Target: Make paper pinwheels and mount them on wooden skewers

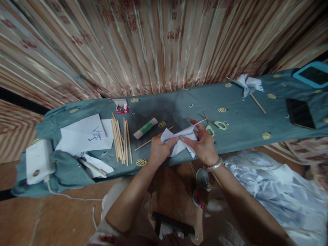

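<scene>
Both my hands hold a folded piece of white paper [182,136] over the near edge of a long board covered in blue-grey cloth [179,106]. My left hand [159,151] pinches the paper's left side, fingers closed. My right hand [203,145] grips its right side, thumb on top; a bangle sits on that wrist. A thin wooden stick [151,139] lies on the cloth just left of the paper. Green-handled scissors [214,123] rest right behind my right hand.
A glue stick [145,128], a bundle of wooden sticks [122,140], white paper sheets [85,136], a small red box [121,106] lie left. A paper pinwheel on a stick [248,86], a dark phone [300,113] and a tablet [313,74] lie right. Curtain behind.
</scene>
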`<state>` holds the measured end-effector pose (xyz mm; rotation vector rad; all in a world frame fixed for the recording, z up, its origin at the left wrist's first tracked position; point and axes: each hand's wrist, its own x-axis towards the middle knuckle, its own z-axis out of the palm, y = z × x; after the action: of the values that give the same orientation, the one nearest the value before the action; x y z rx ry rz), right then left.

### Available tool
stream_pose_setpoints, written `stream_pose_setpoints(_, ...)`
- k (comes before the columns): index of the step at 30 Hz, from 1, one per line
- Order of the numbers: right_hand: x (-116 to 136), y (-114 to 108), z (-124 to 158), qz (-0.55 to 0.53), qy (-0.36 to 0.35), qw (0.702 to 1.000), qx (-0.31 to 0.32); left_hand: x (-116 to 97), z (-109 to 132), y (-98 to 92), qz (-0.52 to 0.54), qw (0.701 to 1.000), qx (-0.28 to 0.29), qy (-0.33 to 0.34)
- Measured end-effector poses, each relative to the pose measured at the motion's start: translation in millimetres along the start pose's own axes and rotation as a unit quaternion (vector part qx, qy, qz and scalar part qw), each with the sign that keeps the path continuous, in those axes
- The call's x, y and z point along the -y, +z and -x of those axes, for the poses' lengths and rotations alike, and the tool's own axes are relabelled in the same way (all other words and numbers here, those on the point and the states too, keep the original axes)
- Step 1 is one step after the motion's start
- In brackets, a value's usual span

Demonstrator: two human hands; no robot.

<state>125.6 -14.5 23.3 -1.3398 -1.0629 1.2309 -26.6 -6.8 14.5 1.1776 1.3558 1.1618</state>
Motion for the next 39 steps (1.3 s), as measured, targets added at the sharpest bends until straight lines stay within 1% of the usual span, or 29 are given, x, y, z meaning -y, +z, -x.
stream_pose_setpoints(4, -0.7, 0.7, 0.1, 0.004, 0.0, 1.0, -0.006, 1.6, -0.7, 0.7, -0.004, 1.0, -0.004, 0.004)
stream_pose_setpoints(9, -2.1, 1.8, -0.8, -0.007, -0.002, 1.0, -0.005, 0.3, -0.2, 1.5, -0.019, 1.0, -0.019, -0.014)
stream_pose_setpoints(14, -3.5, 2.4, -2.9, -0.018, 0.006, 1.0, -0.006, -0.3, -2.6, 0.9, -0.004, 1.0, -0.008, -0.022)
stream_pose_setpoints(20, -2.8, 3.2, -2.7, -0.025, 0.0, 1.0, 0.009, 3.8, -3.8, -0.6, 0.022, 0.999, 0.012, -0.038)
stream_pose_setpoints(23, -0.8, 1.9, -2.7, -0.022, -0.002, 1.0, 0.017, 4.2, -3.0, -0.2, 0.031, 0.998, 0.011, -0.048)
stream_pose_setpoints(27, 1.1, 0.1, -2.8, -0.028, 0.013, 0.999, 0.041, 5.2, -2.2, 0.3, 0.038, 0.998, 0.016, -0.053)
stream_pose_setpoints(32, 0.7, -0.2, -2.8, -0.032, 0.024, 0.998, 0.047, 7.9, -3.3, -0.2, 0.035, 0.997, 0.016, -0.061)
stream_pose_setpoints(39, 3.5, -2.3, -3.2, -0.042, 0.032, 0.996, 0.076, 4.6, -4.0, -0.7, 0.045, 0.996, 0.021, -0.07)
